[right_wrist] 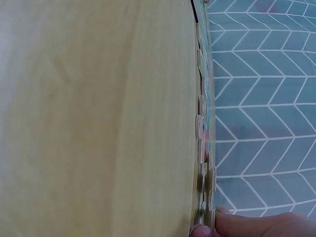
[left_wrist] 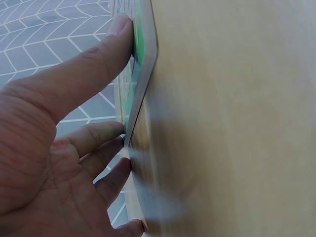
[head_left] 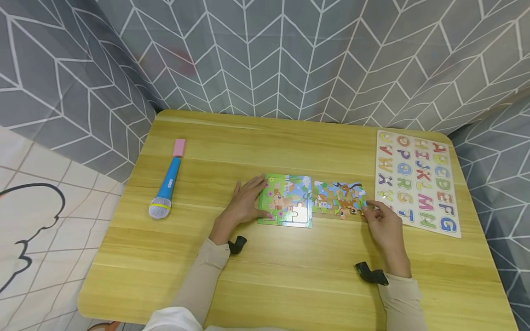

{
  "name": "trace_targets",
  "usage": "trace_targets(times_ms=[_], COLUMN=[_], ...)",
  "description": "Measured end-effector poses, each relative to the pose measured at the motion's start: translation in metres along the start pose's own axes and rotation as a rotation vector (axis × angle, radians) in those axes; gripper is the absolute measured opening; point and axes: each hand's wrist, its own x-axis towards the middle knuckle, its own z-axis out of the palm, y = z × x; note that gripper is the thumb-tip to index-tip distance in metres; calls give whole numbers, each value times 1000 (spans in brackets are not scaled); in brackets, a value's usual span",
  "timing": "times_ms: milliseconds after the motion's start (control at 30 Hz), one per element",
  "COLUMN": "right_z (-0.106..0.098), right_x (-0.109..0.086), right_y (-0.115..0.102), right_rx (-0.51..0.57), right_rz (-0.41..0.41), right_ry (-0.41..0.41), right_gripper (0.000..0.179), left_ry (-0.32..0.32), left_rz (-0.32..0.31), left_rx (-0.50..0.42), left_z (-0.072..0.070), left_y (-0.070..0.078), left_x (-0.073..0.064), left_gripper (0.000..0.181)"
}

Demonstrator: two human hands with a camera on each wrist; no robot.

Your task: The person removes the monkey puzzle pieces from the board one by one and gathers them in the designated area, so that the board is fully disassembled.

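Spread quite wide, our left hand [head_left: 246, 202] presses its thumb on the lower left corner of the puzzle board [head_left: 285, 223] and touches its left side with the fingers, without closing around it. Our right hand [head_left: 385, 225] has a narrow grip, pinching a puzzle piece [head_left: 361, 211] between thumb and bent index finger.

Going from left to right, we see on the wooden table [head_left: 306, 276] a microphone [head_left: 169, 181] with blue handle, its silver head toward us, and a pink block [head_left: 179, 147] just at the far end of the handle. Next comes our left hand, with a small black device [head_left: 237, 245] beside the wrist. The puzzle board is near the middle of the table; it has a green border, a picture mostly filled, and a pale gap at the lower right. Just beside its right edge we have a group of loose pieces [head_left: 337, 195], close together, some overlapping, with a brown deer drawn on them. Our right hand is at their right end. Further right lies a white letter board [head_left: 394, 186], set slantwise, with colourful letters; our right hand partly covers its lower left corner in the head view.
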Motion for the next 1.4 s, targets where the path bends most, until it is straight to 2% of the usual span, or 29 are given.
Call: trace_targets(times_ms=[333,600,733,967,1233,1400], right_z=[0,-2,-3,7,38,57], right_x=[-1,-3,-5,-16,-20,-22], right_y=[-2,-3,-6,-23,-49,-69], right_rx=[-27,-89,-83,-14,36,48], right_rz=[2,-32,-47,-129,-242,-296], right_ry=[31,93,93,7,-94,-187], right_gripper=[33,28,28,28,26,26], left_ry=[3,-9,-12,-9,5,4], left_rz=[-1,-9,-13,-8,-3,-11], left_rx=[0,1,1,0,5,15], left_z=[0,0,0,0,0,0], left_y=[1,1,1,1,1,2], left_x=[0,0,1,1,0,0], left_gripper=[107,106,106,106,104,104])
